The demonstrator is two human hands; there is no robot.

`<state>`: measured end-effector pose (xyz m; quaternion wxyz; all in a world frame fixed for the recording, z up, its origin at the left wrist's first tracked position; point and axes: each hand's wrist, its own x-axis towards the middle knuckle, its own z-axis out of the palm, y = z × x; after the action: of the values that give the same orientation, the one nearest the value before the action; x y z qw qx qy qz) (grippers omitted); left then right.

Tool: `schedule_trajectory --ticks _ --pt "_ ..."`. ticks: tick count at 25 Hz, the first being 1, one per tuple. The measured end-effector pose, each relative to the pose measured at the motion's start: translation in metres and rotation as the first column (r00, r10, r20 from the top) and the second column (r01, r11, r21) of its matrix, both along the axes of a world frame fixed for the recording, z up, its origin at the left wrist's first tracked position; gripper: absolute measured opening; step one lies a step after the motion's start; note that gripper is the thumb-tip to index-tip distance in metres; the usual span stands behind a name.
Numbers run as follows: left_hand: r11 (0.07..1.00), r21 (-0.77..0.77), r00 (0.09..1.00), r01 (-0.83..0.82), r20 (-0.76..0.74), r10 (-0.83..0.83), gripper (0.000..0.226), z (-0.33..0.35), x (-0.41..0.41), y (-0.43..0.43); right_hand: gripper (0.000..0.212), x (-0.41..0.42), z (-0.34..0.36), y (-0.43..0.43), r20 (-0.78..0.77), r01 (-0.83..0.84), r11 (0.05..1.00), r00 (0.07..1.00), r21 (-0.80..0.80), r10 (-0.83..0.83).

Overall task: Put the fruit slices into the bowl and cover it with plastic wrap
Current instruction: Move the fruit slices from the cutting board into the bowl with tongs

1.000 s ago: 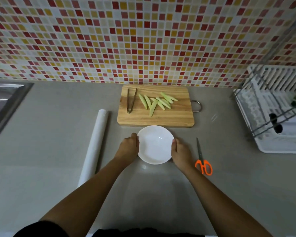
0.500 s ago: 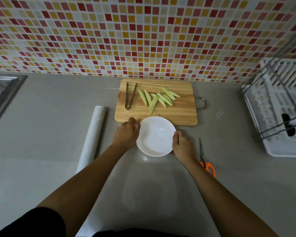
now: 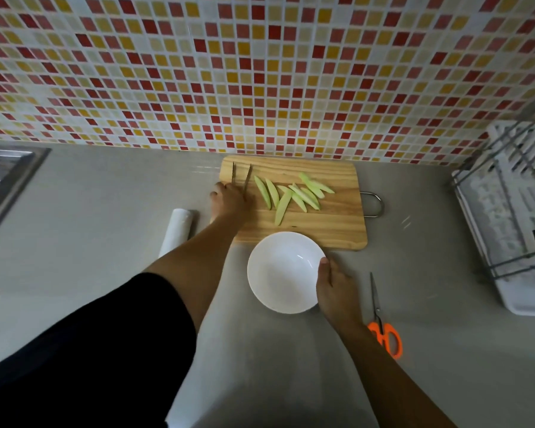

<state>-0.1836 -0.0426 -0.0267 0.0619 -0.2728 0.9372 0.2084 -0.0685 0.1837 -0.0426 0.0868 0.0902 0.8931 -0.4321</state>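
Observation:
Several pale green fruit slices [image 3: 291, 194] lie on a wooden cutting board [image 3: 325, 223] by the tiled wall. A white empty bowl [image 3: 283, 271] stands just in front of the board. My right hand [image 3: 334, 288] grips its right rim, thumb on the edge. My left hand [image 3: 229, 202] lies on the board's left part, over the handle end of metal tongs [image 3: 241, 177], whose two tips stick out beyond the fingers. A white roll of plastic wrap [image 3: 178, 228] lies left of the board, mostly hidden under my left arm.
Orange-handled scissors [image 3: 380, 316] lie on the grey counter right of my right hand. A white dish rack [image 3: 507, 211] with metal bars stands at the far right. A steel sink [image 3: 3, 177] sits at the far left. The tiled wall closes the back.
My left hand has left the bowl's left rim and moved forward onto the tongs on the board. The bowl sits closer to the board. My right hand stays on the bowl.

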Motion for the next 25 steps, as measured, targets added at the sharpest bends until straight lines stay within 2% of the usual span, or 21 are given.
schedule_trajectory --ticks 3,6,9,12,14,16,19,22,25 --pt "0.998 0.036 0.998 -0.057 -0.031 0.058 0.042 -0.001 -0.004 0.004 0.045 0.001 -0.002 -0.001 -0.042 0.009 0.999 0.999 0.036 -0.007" --pt "0.981 0.182 0.987 -0.065 -0.13 0.09 0.035 0.009 0.006 -0.003 0.047 0.0 -0.001 -0.002 -0.055 -0.011 0.998 0.998 0.068 0.015" --pt "0.955 0.291 0.972 0.066 -0.235 0.004 0.031 0.023 0.032 -0.009 0.045 0.0 -0.002 -0.002 -0.066 -0.003 0.998 0.998 0.063 0.007" --pt "0.947 0.229 0.95 0.226 -0.267 -0.162 0.027 0.026 0.07 -0.004 0.043 0.0 0.0 -0.003 -0.05 0.001 0.998 0.999 0.065 0.002" --pt "0.94 0.156 0.936 0.305 -0.233 -0.265 0.03 0.022 0.085 0.001 0.044 0.0 0.002 -0.004 -0.058 -0.001 0.997 0.998 0.076 0.005" --pt "0.938 0.13 0.94 0.321 -0.167 -0.298 0.037 0.02 0.087 0.004 0.044 0.0 0.005 -0.004 -0.038 -0.002 0.997 0.999 0.079 0.005" --pt "0.95 0.171 0.965 0.26 -0.075 -0.25 0.036 0.022 0.079 0.007 0.044 0.0 0.007 -0.004 -0.012 -0.01 0.997 1.0 0.077 0.011" --pt "0.958 0.193 0.977 0.213 -0.062 -0.205 0.036 0.023 0.073 0.009 0.045 0.0 0.007 -0.005 -0.013 -0.003 0.997 1.0 0.075 0.004" --pt "0.966 0.143 0.976 0.215 -0.062 -0.208 0.039 0.024 0.071 0.009 0.045 0.0 0.008 -0.005 -0.014 -0.005 0.997 1.0 0.082 0.006"
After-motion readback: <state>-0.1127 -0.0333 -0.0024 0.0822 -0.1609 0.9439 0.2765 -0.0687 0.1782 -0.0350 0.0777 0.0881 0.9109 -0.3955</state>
